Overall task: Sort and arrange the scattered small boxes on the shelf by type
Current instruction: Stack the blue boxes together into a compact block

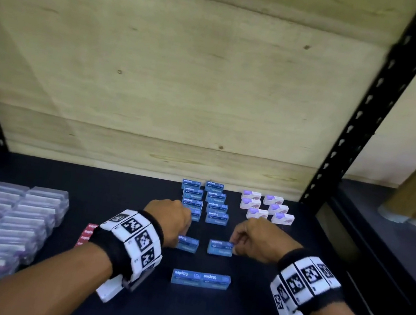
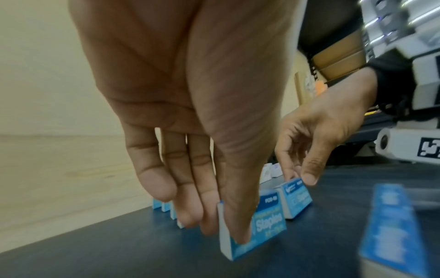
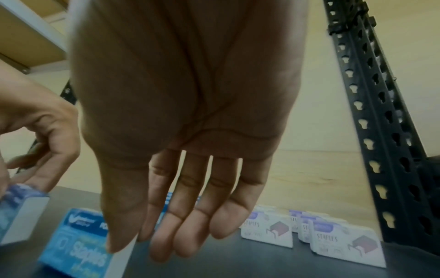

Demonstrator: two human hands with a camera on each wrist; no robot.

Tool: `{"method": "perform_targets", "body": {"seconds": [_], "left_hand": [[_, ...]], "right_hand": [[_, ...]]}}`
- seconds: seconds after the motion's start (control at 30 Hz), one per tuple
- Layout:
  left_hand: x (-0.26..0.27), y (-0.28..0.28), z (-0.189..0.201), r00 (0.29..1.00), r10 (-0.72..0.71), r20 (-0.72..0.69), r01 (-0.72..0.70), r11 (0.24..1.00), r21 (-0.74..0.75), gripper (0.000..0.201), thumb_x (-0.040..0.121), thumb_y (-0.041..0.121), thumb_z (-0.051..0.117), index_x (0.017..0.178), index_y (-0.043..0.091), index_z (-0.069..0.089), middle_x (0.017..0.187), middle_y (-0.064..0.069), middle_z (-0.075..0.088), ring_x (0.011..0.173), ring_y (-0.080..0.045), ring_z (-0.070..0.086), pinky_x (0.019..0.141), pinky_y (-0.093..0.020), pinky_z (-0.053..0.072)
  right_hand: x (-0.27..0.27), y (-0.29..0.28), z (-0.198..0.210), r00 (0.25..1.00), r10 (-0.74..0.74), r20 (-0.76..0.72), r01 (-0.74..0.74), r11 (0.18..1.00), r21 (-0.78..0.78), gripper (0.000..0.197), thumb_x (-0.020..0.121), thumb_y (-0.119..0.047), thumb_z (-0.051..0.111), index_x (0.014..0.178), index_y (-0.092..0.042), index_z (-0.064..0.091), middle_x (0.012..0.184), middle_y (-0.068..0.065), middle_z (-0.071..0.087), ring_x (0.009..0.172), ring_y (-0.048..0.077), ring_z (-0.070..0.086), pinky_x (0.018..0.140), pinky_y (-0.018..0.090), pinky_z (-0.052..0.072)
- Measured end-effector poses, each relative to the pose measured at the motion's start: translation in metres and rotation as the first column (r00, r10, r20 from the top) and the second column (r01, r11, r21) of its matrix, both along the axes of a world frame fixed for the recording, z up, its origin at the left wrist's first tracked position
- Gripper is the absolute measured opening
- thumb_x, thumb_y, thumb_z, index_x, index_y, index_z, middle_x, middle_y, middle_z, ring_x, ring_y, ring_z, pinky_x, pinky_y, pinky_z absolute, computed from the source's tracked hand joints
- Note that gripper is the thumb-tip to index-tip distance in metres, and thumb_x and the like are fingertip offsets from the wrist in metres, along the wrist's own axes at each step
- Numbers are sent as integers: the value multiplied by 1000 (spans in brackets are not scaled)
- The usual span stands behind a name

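Note:
Two blue staples boxes stand side by side on the black shelf (image 1: 245, 313). My left hand (image 1: 181, 230) pinches the left blue box (image 1: 187, 244) between thumb and fingers; the left wrist view shows the thumb on its front face (image 2: 266, 223). My right hand (image 1: 235, 244) pinches the right end of the other blue box (image 1: 219, 248), seen under the thumb in the right wrist view (image 3: 78, 242). Behind them stand two columns of blue boxes (image 1: 205, 202). A further pair of blue boxes (image 1: 201, 279) lies end to end nearer me.
White and purple staples boxes (image 1: 267, 207) sit in two short rows at the back right. Several clear plastic boxes (image 1: 3, 220) fill the left side. A red box (image 1: 87, 233) shows beside my left wrist. A black upright (image 1: 366, 114) bounds the shelf on the right.

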State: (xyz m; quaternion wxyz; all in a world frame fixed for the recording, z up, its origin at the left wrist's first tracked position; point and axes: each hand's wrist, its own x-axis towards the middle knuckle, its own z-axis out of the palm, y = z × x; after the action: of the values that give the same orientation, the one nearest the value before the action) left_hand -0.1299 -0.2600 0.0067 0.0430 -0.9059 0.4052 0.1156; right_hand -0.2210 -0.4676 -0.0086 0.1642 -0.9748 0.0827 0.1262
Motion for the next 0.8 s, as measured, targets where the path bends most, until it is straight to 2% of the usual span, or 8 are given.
{"method": "perform_targets", "body": {"seconds": [0.17, 0.3, 0.37, 0.43, 0.5, 0.6, 0.7, 0.8], "left_hand": [[-19, 22, -6, 997, -29, -66, 31, 999, 30, 13, 81, 24, 71, 93, 27, 67, 101, 8, 65, 94, -14, 61, 73, -27, 46], [-25, 30, -6, 993, -25, -111, 29, 999, 37, 15, 79, 27, 73, 88, 31, 62, 90, 14, 58, 85, -10, 55, 71, -27, 44], [-27, 32, -4, 991, -28, -130, 34, 998, 46, 16, 79, 27, 74, 89, 31, 63, 91, 15, 58, 86, -10, 56, 71, -27, 44], [-29, 34, -4, 988, -34, -150, 45, 997, 68, 27, 78, 25, 76, 102, 29, 64, 101, 12, 61, 94, -12, 60, 75, -29, 47], [-30, 36, -6, 981, -49, -186, 63, 996, 70, 46, 75, 25, 79, 116, 30, 59, 114, 9, 60, 103, -15, 60, 82, -32, 51], [-33, 36, -10, 971, -74, -229, 85, 996, 38, 55, 71, 32, 82, 120, 31, 57, 118, 6, 59, 103, -16, 59, 84, -32, 51], [-38, 33, -15, 971, -79, -227, 84, 996, 15, 50, 73, 36, 80, 118, 29, 59, 115, 4, 60, 101, -18, 59, 77, -28, 46], [-42, 28, -17, 972, -65, -227, 65, 998, -10, 45, 76, 39, 77, 116, 29, 60, 112, 3, 60, 98, -18, 60, 77, -29, 47]], "right_hand": [[-34, 0, -4, 999, 37, -7, -36, 999, 38, 10, 83, -25, 74, 92, -28, 74, 80, -15, 73, 75, -5, 65, 70, 10, 48], [-48, 4, -2, 999, 35, -24, -33, 996, 85, 9, 82, -25, 76, 88, -31, 74, 79, -15, 73, 74, -3, 67, 76, 18, 54], [-51, 5, -2, 999, 27, -39, -24, 996, 84, 10, 82, -25, 76, 88, -33, 73, 79, -15, 73, 74, -3, 66, 76, 20, 54], [-55, 8, 3, 997, 35, -76, -30, 998, 59, 20, 82, -27, 76, 99, -35, 69, 87, -17, 69, 78, -3, 64, 77, 18, 52], [-57, 13, 9, 990, 50, -134, -44, 998, 48, 41, 81, -32, 78, 118, -37, 61, 93, -20, 59, 86, 0, 60, 81, 20, 49], [-58, 24, 11, 981, 81, -175, -76, 996, 35, 55, 77, -40, 80, 127, -36, 55, 95, -19, 52, 89, 3, 56, 84, 23, 47], [-54, 31, -1, 985, 127, -117, -129, 992, -10, 50, 76, -47, 78, 121, -39, 57, 108, -13, 53, 97, 8, 54, 89, 28, 47], [-51, 38, -6, 986, 134, -98, -138, 990, -34, 40, 81, -44, 74, 118, -37, 59, 113, -10, 55, 101, 11, 54, 90, 30, 47]]}}
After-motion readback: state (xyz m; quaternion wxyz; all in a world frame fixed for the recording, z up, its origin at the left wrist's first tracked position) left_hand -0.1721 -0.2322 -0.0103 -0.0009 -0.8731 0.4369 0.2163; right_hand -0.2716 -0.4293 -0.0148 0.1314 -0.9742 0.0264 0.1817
